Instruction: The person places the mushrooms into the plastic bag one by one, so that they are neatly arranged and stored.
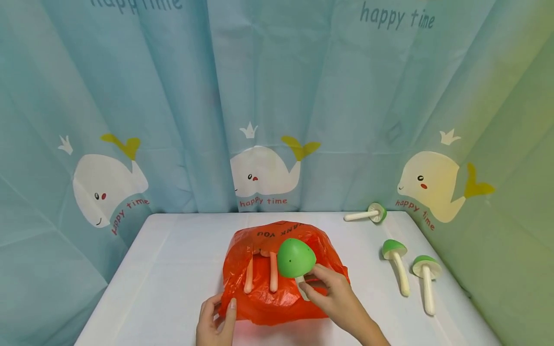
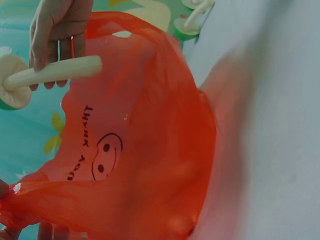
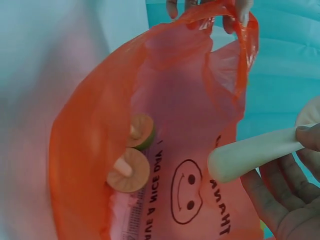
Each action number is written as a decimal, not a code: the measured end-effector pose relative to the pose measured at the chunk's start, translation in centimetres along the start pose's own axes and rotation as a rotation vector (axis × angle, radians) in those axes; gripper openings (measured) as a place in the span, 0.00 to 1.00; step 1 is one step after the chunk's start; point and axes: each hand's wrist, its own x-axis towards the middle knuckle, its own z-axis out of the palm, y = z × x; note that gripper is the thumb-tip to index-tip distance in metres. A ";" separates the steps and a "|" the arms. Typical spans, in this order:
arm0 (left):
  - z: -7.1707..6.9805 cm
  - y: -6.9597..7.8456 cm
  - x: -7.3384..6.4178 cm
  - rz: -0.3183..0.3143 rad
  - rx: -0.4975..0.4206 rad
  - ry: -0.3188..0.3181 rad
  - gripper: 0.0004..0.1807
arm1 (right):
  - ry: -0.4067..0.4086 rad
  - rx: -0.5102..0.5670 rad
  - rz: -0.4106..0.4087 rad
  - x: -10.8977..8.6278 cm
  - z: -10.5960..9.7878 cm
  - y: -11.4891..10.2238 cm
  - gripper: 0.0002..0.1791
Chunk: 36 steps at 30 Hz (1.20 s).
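Note:
A red plastic bag (image 1: 277,311) lies on the table with its mouth open and THANK YOU printed inside. My left hand (image 1: 216,321) grips the near left part of its rim, thumb on top. My right hand (image 1: 336,294) pinches a green-capped toy mushroom (image 1: 296,258) by its pale stem, cap up, above the bag's opening. In the right wrist view that stem (image 3: 255,152) points toward the bag's mouth. Inside the bag lie two more mushrooms, one (image 3: 129,171) in front of the other (image 3: 142,131), their stems toward the opening.
On the white table (image 1: 173,274), three more green-capped mushrooms lie to the right: one (image 1: 376,213) at the far edge, another (image 1: 398,264) beside the bag, a third (image 1: 427,283) near the right edge. A blue curtain (image 1: 277,96) with whale prints hangs behind the table.

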 end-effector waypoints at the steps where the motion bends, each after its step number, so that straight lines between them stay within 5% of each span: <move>1: 0.0 0.0 0.0 0.000 0.004 0.001 0.13 | -0.002 -0.001 -0.003 0.0 0.1 0.1 0.14; 26: 0.0 0.0 0.1 0.056 0.028 0.035 0.12 | -0.107 -0.100 0.089 0.3 0.7 2.4 0.08; 36: 0.0 0.0 0.0 0.056 0.032 0.040 0.11 | -0.151 -0.065 0.114 0.1 0.7 3.0 0.13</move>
